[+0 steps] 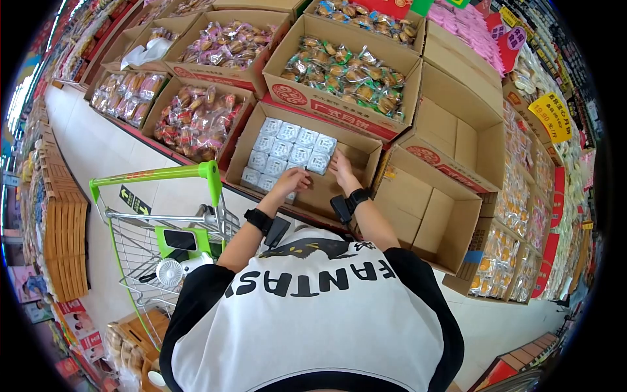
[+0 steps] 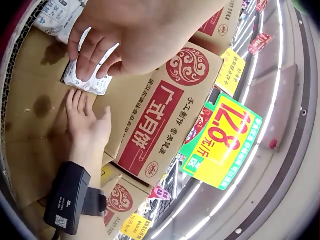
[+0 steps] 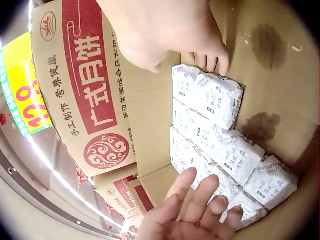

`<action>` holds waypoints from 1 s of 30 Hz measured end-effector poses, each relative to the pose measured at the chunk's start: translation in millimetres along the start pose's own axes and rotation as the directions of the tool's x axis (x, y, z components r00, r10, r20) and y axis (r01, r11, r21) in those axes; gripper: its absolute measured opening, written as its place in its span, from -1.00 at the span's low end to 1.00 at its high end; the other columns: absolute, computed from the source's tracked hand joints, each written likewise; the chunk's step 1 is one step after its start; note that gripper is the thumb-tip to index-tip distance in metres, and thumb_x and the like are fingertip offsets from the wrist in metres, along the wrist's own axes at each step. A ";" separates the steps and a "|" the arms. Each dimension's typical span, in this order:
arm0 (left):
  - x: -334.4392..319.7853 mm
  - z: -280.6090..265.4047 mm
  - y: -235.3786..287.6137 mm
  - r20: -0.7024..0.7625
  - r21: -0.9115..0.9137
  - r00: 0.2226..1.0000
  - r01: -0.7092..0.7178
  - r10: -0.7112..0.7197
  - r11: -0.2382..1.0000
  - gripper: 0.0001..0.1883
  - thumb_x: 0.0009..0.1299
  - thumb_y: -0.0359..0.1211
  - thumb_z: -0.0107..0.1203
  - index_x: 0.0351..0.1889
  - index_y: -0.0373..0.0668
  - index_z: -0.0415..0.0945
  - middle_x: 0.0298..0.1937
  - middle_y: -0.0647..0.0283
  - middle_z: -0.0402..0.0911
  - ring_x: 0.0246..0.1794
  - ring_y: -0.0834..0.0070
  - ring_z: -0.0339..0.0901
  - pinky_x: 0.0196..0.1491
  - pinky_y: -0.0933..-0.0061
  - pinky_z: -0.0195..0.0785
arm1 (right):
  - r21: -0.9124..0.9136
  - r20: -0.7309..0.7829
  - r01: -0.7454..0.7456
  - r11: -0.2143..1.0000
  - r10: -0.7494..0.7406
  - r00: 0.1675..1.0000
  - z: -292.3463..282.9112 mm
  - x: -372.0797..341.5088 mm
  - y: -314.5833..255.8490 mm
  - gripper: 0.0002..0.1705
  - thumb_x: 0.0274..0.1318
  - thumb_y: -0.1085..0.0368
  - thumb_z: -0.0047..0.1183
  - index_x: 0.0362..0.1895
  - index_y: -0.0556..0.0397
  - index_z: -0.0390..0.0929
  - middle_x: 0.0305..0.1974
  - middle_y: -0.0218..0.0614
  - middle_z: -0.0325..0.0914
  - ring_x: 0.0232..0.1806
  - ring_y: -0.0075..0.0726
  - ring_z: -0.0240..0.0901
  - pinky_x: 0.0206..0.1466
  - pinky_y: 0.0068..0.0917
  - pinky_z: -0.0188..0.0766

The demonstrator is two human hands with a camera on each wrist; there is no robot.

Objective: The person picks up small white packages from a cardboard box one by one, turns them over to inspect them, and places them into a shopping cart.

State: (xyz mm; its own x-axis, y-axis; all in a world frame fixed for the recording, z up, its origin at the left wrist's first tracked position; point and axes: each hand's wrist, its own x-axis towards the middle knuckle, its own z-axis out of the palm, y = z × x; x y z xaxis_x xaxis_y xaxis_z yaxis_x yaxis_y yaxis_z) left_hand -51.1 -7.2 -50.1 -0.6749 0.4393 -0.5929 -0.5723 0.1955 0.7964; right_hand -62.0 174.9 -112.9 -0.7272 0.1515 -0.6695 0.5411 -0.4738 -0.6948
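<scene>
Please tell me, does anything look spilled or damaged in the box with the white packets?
Yes, dark stains mark the bare cardboard floor beside the white packets. They look odd against the plain brown around them; perhaps grease, I cannot be sure.

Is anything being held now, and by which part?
Nothing appears held: the right hand is beside the white packs, the left hand open above them.

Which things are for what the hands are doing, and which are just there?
Part of the job:
white wrapped packets, set in rows
cardboard box holding them
left hand, by the packets
right hand, at the packets' edge

Just around:
shopping cart, green-handled
small white fan
bagged pastries in another box
yellow price sign
</scene>
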 end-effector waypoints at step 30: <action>3.6 -4.8 -9.5 0.000 -0.010 1.000 -0.023 0.023 1.000 -0.80 0.28 -0.35 -0.26 -0.26 -0.19 0.35 -0.40 0.27 0.47 -0.40 0.58 0.44 -0.32 0.64 0.30 | -0.106 -0.207 0.077 0.991 -0.098 0.974 5.6 48.5 29.8 -0.68 -0.14 0.09 0.01 -0.34 0.00 0.35 -0.40 -0.44 0.32 -0.38 -0.53 0.19 -0.32 -0.49 0.16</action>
State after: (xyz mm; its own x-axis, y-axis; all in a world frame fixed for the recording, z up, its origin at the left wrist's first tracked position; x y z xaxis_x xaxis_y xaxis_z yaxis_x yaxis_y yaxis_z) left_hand -50.3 -11.8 -60.4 -0.6880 0.4434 -0.5745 -0.5614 0.1764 0.8085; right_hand -83.4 163.3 -164.6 -0.6735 0.3730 -0.6381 0.5250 -0.3663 -0.7683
